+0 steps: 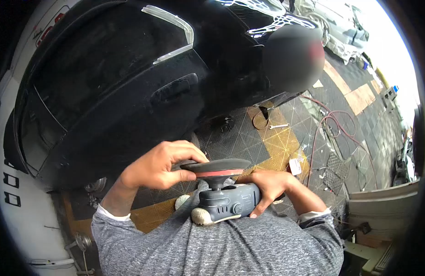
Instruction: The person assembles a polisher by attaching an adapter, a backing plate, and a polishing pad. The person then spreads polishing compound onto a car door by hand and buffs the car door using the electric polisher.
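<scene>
A grey power polisher (226, 202) is held against the front of my grey shirt, its round black backing pad (221, 164) with a red band facing up and away from me. My right hand (267, 186) wraps around the tool's body from the right side. With thumb below and fingers above, my left hand (168, 165) pinches the left edge of the pad. A pale, worn knob (202, 216) sticks out at the tool's lower left. Beyond my hands stands a black car (125, 119) with a side window and a door handle.
Red hose (334, 117) loops over the tiled floor at the right. A wrench (280, 126), a round ring (259, 121) and a white paper (295, 166) lie there too. Another, silver car (336, 23) stands at the back. A blurred patch covers part of the view near the black car's end.
</scene>
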